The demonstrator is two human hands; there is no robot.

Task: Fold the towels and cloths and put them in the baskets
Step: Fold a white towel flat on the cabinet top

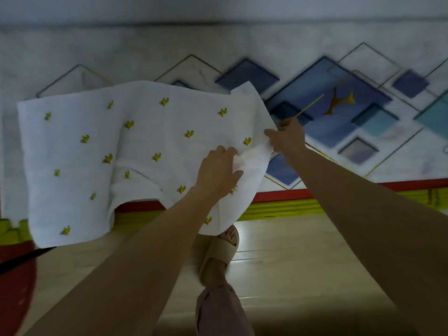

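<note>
A white cloth (135, 146) dotted with small yellow figures is held up over the near edge of a bed (145, 44), its left part spread out flat and its lower edge hanging past the red and yellow side of the bed toward the wooden floor (278, 263). The cloth is gripped near its right side by the left hand (218, 172), whose fingers are curled into a bunch of the fabric with the thumb laid across the front. The right edge of the cloth is pinched by the right hand (287, 137), its fingers closed on a fold just beside the left hand; the two hands are near each other but apart. A thin yellow thread (310, 105) is seen rising from the right hand's fingers up and to the right, though whether it is attached to the cloth cannot be told. The bed is covered by a sheet printed with blue and grey diamond shapes. Below the cloth, a foot in a beige slipper (218, 255) is planted on the floor, and a dark red round shape (14, 287) is seen at the lower left edge.
</note>
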